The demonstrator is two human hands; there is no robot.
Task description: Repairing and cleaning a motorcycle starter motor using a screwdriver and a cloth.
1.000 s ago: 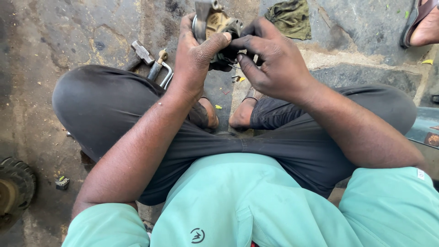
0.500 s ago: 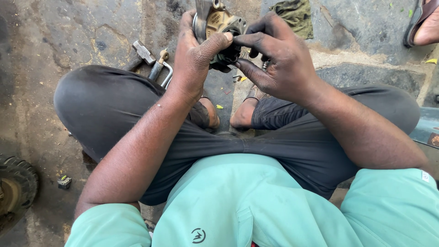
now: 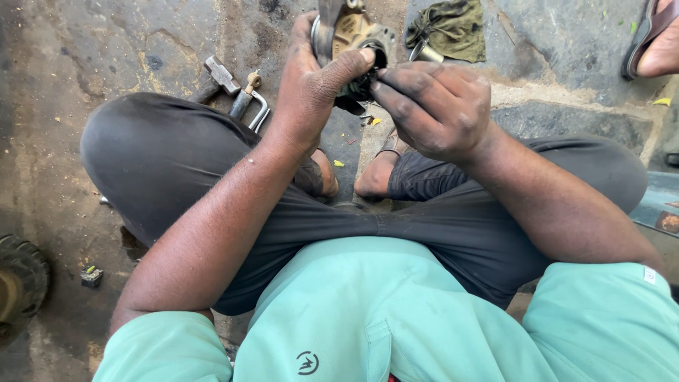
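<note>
I sit cross-legged on a stained concrete floor. My left hand (image 3: 315, 85) grips a greasy brass-coloured metal part (image 3: 351, 33), held up in front of my knees. My right hand (image 3: 433, 106) is against the same part from the right, with its fingertips pinching a small black piece (image 3: 359, 88) at the part's lower edge. The far side of the metal part is hidden by my fingers and cut off by the top of the frame.
A hammer (image 3: 218, 76) and metal tools (image 3: 249, 102) lie on the floor beyond my left knee. A dirty green rag (image 3: 450, 28) lies ahead. A small tyre (image 3: 21, 283) sits at the left edge. Another person's sandalled foot (image 3: 654, 42) is at the top right.
Both hands stay on the metal part. My right fingers have shifted around the small black piece, and the view has drifted slightly.
</note>
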